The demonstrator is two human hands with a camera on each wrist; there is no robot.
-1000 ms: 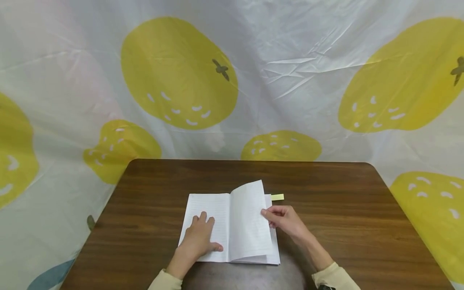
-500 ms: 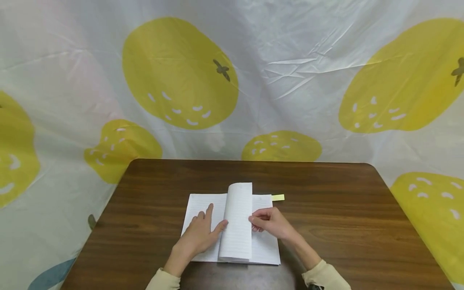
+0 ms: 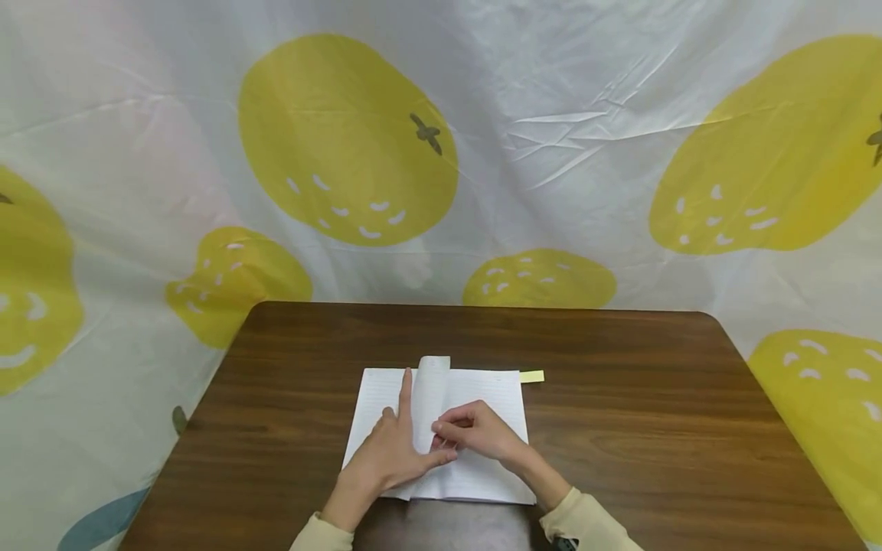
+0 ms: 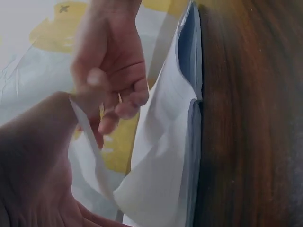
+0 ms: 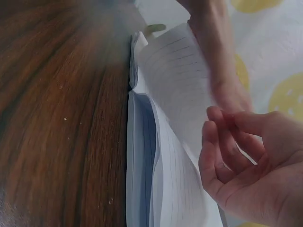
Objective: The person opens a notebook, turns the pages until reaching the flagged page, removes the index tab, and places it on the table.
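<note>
An open notebook point(image 3: 482, 428) is laid flat near the front edge of the surface point(image 3: 654, 428), about midway between its left and right edges; nothing is contained in it but a yellow tab point(image 3: 531, 376), which is seen jutting from its far right corner. The surface is of dark brown wood with rounded far corners, and a white sheet printed with yellow fruit point(image 3: 344, 138) is hung behind it. One page point(image 3: 430, 398) is stood up at the spine. The left hand point(image 3: 389, 459) is pressed against that page, forefinger straight. The page's edge is pinched by the curled fingers of the right hand point(image 3: 478, 432).
</note>
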